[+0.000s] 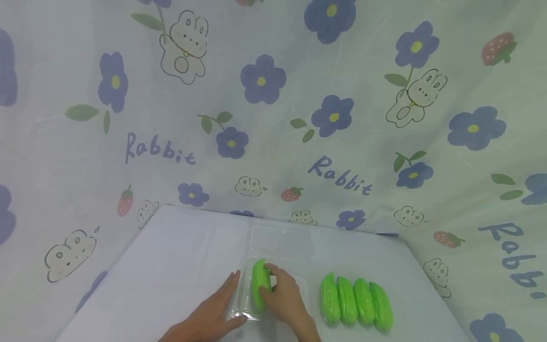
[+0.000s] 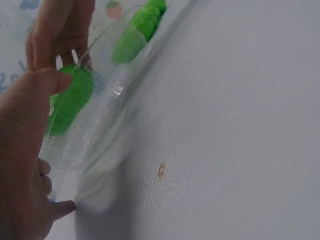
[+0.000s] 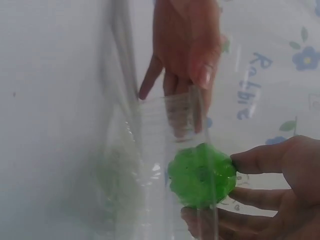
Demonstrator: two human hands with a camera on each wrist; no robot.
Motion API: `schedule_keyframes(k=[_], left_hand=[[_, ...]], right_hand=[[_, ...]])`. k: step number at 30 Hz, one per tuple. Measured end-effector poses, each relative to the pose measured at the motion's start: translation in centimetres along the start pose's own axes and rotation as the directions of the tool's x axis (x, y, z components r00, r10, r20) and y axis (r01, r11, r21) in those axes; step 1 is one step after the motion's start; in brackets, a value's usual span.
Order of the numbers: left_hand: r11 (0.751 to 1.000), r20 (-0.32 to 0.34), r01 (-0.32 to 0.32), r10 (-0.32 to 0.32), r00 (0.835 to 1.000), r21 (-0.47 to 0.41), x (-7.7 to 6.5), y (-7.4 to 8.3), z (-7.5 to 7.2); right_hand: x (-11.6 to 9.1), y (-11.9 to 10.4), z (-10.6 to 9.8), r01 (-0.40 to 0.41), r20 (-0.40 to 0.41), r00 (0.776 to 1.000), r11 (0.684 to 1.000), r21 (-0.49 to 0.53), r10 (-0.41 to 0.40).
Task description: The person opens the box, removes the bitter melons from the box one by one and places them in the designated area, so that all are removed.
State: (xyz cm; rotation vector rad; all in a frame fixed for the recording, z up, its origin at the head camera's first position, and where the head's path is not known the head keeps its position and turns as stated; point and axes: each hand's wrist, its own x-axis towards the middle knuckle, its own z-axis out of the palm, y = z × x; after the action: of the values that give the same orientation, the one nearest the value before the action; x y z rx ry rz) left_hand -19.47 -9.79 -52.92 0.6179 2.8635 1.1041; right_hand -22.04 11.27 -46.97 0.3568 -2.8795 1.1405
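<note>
A green, ridged, gourd-like vegetable (image 1: 258, 285) is in the left part of a clear plastic box (image 1: 251, 317). My right hand (image 1: 287, 295) holds it from its right side, thumb on the near part and fingers farther along. The right wrist view shows the vegetable's lobed end (image 3: 202, 175) between that hand's thumb and fingers, partly behind the clear wall. My left hand (image 1: 213, 308) rests at the box's left side with fingers extended, its thumb at the front edge. In the left wrist view, the box wall partly covers the held vegetable (image 2: 72, 100).
Several matching green vegetables (image 1: 356, 303) lie side by side to the right of the box. The box's clear lid (image 1: 279, 242) lies folded back behind it on the white table (image 1: 171, 266). A rabbit-and-flower printed curtain (image 1: 273, 118) hangs behind and at both sides.
</note>
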Motion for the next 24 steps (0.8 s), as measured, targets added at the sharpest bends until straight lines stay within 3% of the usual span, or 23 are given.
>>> schedule_keyframes(k=[7,14,24], left_hand=[[0.999,0.032,0.051,-0.051,0.998,-0.004,0.1,0.0,0.1],[1.0,-0.021,-0.019,0.019,1.0,0.002,0.0,-0.2,0.2],[1.0,0.024,0.015,-0.015,1.0,-0.011,0.1,-0.3,0.2]], right_hand=[[0.0,0.9,-2.0,0.013,-0.018,1.0,1.0,0.02,-0.012],[0.1,2.3,-4.0,0.014,-0.063,0.998,1.0,0.019,-0.013],[0.2,4.5,-6.8,-0.025,-0.151,0.988,0.999,0.047,0.032]])
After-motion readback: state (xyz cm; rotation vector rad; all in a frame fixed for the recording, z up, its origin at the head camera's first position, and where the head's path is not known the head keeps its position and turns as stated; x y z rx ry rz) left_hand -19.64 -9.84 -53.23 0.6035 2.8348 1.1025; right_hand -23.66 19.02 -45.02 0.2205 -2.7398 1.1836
